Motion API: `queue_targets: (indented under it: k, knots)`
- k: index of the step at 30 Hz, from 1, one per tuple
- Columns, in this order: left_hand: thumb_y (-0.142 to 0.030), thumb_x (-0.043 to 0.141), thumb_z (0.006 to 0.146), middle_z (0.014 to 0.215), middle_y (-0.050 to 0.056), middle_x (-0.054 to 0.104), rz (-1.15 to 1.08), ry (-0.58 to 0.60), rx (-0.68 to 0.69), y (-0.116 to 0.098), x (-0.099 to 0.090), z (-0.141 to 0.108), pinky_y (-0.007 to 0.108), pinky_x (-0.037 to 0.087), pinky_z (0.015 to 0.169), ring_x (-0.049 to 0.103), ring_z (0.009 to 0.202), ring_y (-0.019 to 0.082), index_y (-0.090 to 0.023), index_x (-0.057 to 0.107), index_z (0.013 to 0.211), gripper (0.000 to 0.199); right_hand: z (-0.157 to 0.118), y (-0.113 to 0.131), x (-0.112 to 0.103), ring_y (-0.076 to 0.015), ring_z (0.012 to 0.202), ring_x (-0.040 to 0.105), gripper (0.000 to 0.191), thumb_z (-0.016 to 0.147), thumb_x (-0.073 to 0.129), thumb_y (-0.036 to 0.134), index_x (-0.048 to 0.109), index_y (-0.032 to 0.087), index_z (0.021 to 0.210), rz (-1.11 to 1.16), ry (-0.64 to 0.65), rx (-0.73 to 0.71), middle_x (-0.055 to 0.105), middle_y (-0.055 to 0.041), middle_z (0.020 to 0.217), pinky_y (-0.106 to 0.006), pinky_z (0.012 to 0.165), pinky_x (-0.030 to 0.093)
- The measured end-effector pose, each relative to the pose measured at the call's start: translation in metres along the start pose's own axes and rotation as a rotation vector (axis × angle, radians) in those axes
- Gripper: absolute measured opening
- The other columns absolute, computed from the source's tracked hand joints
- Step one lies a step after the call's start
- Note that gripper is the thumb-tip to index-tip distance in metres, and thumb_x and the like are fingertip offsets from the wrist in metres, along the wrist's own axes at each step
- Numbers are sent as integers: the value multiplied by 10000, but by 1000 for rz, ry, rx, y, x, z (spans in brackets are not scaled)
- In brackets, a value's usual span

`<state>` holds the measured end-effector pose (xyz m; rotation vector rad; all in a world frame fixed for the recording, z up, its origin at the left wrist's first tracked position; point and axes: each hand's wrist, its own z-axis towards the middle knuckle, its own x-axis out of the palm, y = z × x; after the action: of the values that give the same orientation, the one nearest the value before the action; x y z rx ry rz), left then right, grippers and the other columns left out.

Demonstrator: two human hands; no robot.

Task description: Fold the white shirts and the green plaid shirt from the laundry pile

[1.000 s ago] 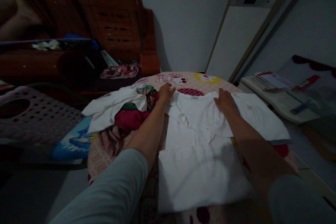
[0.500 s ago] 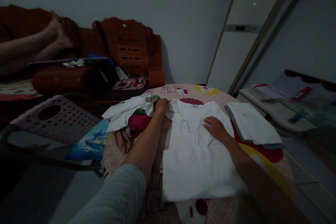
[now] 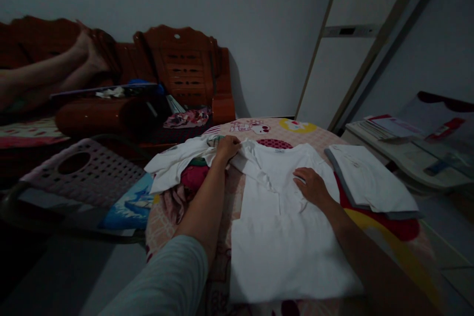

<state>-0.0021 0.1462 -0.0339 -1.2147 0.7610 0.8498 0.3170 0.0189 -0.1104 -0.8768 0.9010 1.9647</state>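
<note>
White round-neck shirt [image 3: 292, 252]: is being carried at the middle of the counter [image 3: 318, 134], with its neckline being pointed at the far edge and its lower part, apparently doubled over, being laid toward the near edge.
Left hand [image 3: 227, 148]: is being held nearly closed at the shirt's shoulder toward the counter's left edge; a bit of cloth is apparently being pinched, though the fingertips are being partly hidden.
Right hand [image 3: 312, 186]: is being rested half open on the shirt's front, fingers together and slightly curled; nothing is visibly being gripped.
Step in hand: judging from the hands, the left shoulder is being adjusted while the front is being steadied.
Pinch: is best being taken lightly and by the seam, so that thin cloth is not being stretched out of line.
Steadying: is probably being served better by a flat palm, since new creases could be raised by curled fingers.
Creases: a ridge is being shown down the left of the front; it is best being drawn out toward the counter's left edge, without the doubled part being dragged.
Mixed pile [image 3: 195, 177]: is being heaped by the left edge, just beside the left hand; care is being called for so that none of it is being caught.
Folded white garment [image 3: 372, 175]: is being stacked near the right edge, over a grey layer [image 3: 342, 181], clear of the right hand.
</note>
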Motion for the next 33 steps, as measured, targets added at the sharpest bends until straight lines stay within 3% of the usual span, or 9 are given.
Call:
queue_targets:
  k: [4, 9, 14, 17, 25, 30, 33]
  knots:
    - [-146, 634, 755, 934, 57, 763, -40, -38, -6, 0, -11, -2, 237, 496, 796, 687, 872, 182, -173, 757, 1001, 276, 0, 0, 0, -272, 983, 639, 229, 870, 539, 237, 722, 155, 980, -5, -6, 2, 727, -135, 1042, -414, 908, 520]
    - [-193, 628, 742, 680, 72, 719, 91, 257, -22, 0, -22, -6, 266, 491, 714, 670, 700, 201, -153, 769, 764, 149, -1, 0, 0, -268, 984, 640, 227, 874, 534, 248, 720, 167, 978, 6, -7, 8, 728, -127, 1038, -414, 901, 523]
    - [-170, 719, 637, 926, 123, 747, 249, 361, -3, -1, -17, -7, 330, 488, 842, 672, 912, 272, -162, 774, 947, 315, 0, -1, -1, -264, 988, 644, 221, 866, 539, 245, 720, 177, 973, 20, -5, 16, 729, -121, 1039, -412, 905, 524]
    - [-167, 719, 630, 963, 133, 743, 247, 405, -4, -1, -16, -8, 345, 488, 856, 667, 925, 284, -155, 770, 973, 347, -1, -2, -1, -268, 988, 646, 230, 868, 534, 252, 720, 167, 973, 22, -7, 12, 730, -130, 1039, -418, 903, 527]
    - [-141, 668, 647, 629, 31, 685, 160, 411, -8, 1, -28, -8, 223, 466, 677, 650, 678, 178, -166, 735, 770, 142, -2, -3, 1, -272, 981, 643, 245, 875, 527, 267, 722, 165, 980, 28, -15, 6, 730, -132, 1034, -442, 915, 516]
    - [-115, 680, 636, 556, 43, 659, 210, 271, -36, -1, -32, -11, 248, 464, 665, 659, 670, 203, -176, 703, 624, 67, -1, -1, -1, -281, 1006, 635, 267, 879, 514, 267, 729, 158, 995, 28, 7, 28, 725, -143, 1061, -457, 937, 504]
    - [-112, 671, 661, 609, 50, 681, 165, 177, 15, -5, -38, -11, 259, 464, 676, 656, 699, 208, -174, 722, 670, 81, -1, 0, -1, -281, 1010, 637, 258, 871, 522, 265, 732, 172, 987, 43, 12, 44, 727, -136, 1064, -462, 941, 504]
